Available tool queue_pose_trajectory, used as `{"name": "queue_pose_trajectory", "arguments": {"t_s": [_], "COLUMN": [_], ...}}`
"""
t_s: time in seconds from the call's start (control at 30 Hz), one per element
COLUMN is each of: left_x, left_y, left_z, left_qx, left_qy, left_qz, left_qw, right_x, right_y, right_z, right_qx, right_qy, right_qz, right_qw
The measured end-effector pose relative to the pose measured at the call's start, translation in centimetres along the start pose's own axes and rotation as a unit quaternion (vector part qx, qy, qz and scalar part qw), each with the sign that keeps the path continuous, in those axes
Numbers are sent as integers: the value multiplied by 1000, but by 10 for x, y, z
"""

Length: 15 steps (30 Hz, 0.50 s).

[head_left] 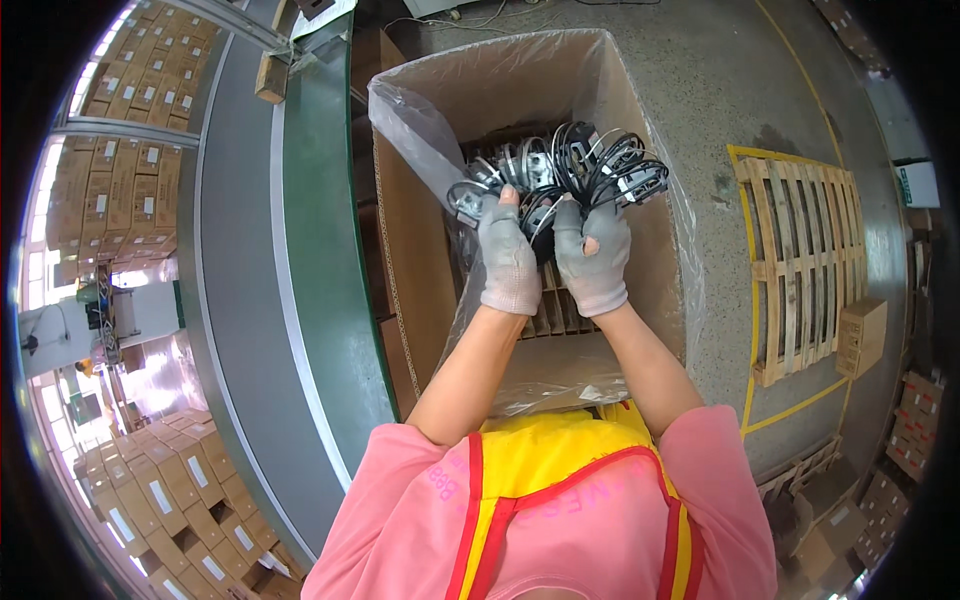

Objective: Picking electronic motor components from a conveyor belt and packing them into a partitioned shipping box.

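My left hand (508, 255) and right hand (595, 250), both in grey gloves, closed on one cluster of coiled black cables (572, 170), thumbs on its near side; fingers behind mostly hidden. Cluster sits just beyond my thumbs, loops fanning out past my right hand, silver-grey parts (528, 165) ahead of my left. Cardboard box (408, 290) with clear plastic liner (415, 115) around my grip; can't tell how deep I'm in. Left of grip: grey conveyor belt (245, 200). Well right: wooden pallet (797, 265).

Fabric gloves (510, 258) are grey, coiled cables (575, 172) black and apparently silvery-white, the cardboard box (412, 265) brown, the cloth apron (570, 442) yellow, red-edged.
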<state>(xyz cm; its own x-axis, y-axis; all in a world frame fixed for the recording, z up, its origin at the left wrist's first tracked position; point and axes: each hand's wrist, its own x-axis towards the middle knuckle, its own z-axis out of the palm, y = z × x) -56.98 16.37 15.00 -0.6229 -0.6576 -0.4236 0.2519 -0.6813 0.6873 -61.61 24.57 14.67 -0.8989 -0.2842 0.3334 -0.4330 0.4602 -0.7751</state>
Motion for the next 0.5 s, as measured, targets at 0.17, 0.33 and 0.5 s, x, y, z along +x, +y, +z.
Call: {"name": "queue_pose_trajectory", "arguments": {"t_s": [0.17,0.33,0.5], "left_x": [-1,-15,-19], "left_y": [9,24,22], "left_z": [1,15,10], "left_qx": [18,12,-8], "left_qy": [-23,-58,-114], "left_qz": [-27,-65,-39], "left_qw": [999,996,993], "right_x": [-3,-3,-2], "right_y": [4,2,-3], "right_z": [-6,-16,-19], "right_qx": [71,81,152], "right_qy": [14,-25,-46], "right_qz": [-45,-14,22], "right_qw": [996,996,987]}}
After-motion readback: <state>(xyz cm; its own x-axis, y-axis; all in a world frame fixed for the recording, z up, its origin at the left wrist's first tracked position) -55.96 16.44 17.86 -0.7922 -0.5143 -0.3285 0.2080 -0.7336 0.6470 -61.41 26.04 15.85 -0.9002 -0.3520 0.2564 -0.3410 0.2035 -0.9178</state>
